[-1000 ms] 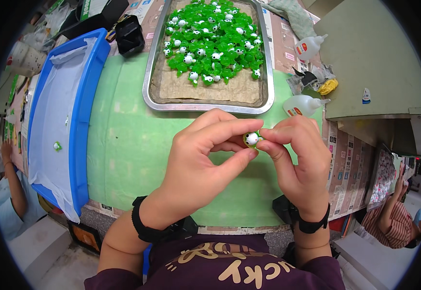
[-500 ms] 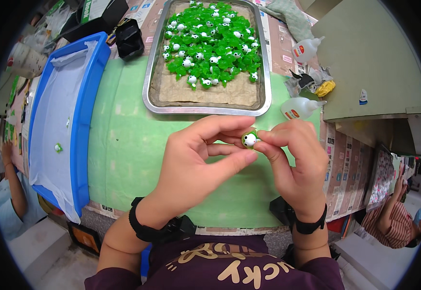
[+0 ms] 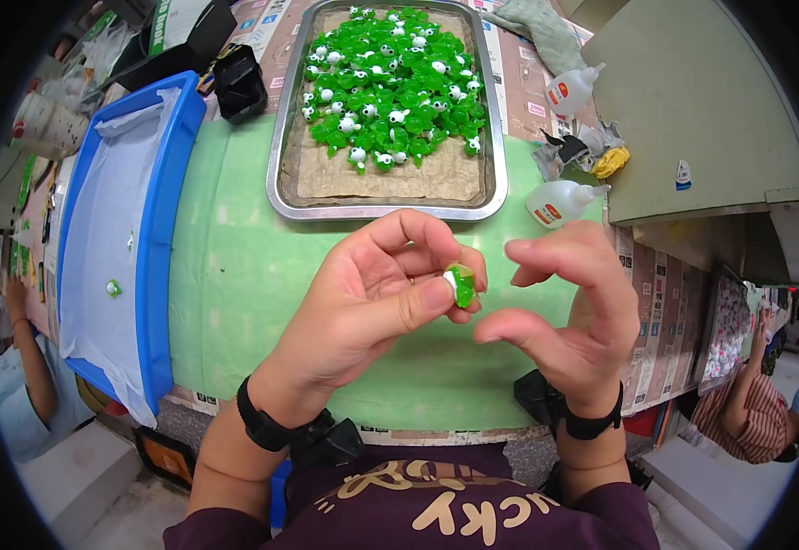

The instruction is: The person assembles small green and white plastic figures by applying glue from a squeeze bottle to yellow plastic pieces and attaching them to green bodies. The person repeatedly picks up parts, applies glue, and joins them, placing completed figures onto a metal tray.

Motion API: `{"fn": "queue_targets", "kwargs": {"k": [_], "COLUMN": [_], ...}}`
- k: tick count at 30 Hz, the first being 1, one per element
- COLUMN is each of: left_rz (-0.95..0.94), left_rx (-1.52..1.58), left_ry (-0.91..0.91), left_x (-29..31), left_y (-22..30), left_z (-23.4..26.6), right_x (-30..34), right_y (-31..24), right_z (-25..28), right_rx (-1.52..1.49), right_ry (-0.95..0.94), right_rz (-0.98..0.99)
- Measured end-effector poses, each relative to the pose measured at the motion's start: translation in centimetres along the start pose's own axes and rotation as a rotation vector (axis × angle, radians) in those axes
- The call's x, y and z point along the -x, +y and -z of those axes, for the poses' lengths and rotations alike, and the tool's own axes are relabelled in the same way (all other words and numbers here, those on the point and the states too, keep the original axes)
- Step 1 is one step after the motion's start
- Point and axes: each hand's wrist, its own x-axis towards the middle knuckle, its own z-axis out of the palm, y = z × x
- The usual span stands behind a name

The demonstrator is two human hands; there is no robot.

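Between the thumb and fingers of my left hand (image 3: pixel 372 298) is a small green and white figurine (image 3: pixel 460 285), its clear green part turned toward the right. My right hand (image 3: pixel 569 307) is just right of it, thumb and forefinger spread apart with nothing between them. Beyond both hands, a metal tray (image 3: pixel 386 214) lined with brown paper bears a heap of similar green figurines (image 3: pixel 395 87) with white, black-eyed heads. One more small figurine (image 3: pixel 113 288) lies on the white sheet in the blue bin (image 3: pixel 156 302) at the left.
A green mat (image 3: pixel 235 229) covers the table's middle. Two squeeze bottles (image 3: pixel 560 203) and crumpled wrappers (image 3: pixel 592 151) sit at right, beside a grey-green cabinet (image 3: pixel 702 110). A black container (image 3: pixel 239 82) stands left of the tray. Other people work at both far sides.
My right hand has let go of the figurine and opened away to the right. In my left hand the figurine has been turned, its face no longer toward me.
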Motion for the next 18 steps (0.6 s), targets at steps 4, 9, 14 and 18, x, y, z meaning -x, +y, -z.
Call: {"fn": "queue_targets", "kwargs": {"k": [4, 9, 14, 18], "left_rz": [-0.051, 0.007, 0.057, 0.056], "left_rx": [0.04, 0.1, 0.12, 0.15], "left_ry": [-0.142, -0.185, -0.177, -0.165], "left_x": [0.0, 0.1, 0.0, 0.2], "left_y": [-0.5, -0.3, -0.7, -1.2], "left_z": [0.8, 0.5, 0.7, 0.5], "right_x": [-0.1, -0.3, 0.3, 0.3], "right_y": [-0.2, -0.5, -0.1, 0.3], "right_z": [-0.3, -0.1, -0.3, -0.4], "right_rx": [-0.008, 0.008, -0.071, -0.092], "right_ry": [-0.065, -0.119, -0.114, -0.102], "right_rz": [0.028, 0.044, 0.057, 0.124]}}
